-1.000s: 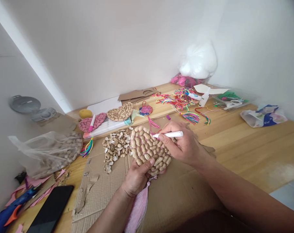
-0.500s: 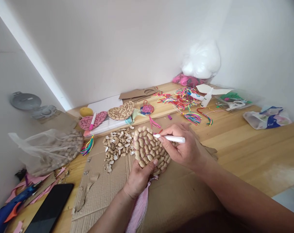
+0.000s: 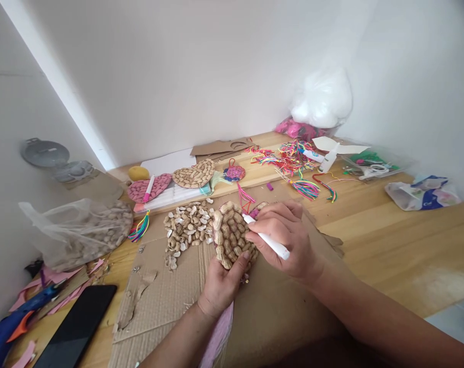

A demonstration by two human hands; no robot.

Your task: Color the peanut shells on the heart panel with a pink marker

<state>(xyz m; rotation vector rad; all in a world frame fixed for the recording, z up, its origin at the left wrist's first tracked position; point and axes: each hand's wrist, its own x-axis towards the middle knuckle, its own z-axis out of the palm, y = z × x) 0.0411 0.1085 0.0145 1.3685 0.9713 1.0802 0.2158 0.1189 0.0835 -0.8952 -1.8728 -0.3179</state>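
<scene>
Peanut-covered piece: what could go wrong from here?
1. The white pen in the right hand has its tip close against the peanut-covered piece; a slip might leave a stray mark.
2. The left hand grips the piece with its thumb over the peanuts, so hard pressure could work one loose.
3. The pink tassel hangs right beside the left wrist and might snag if the piece is turned.
</scene>
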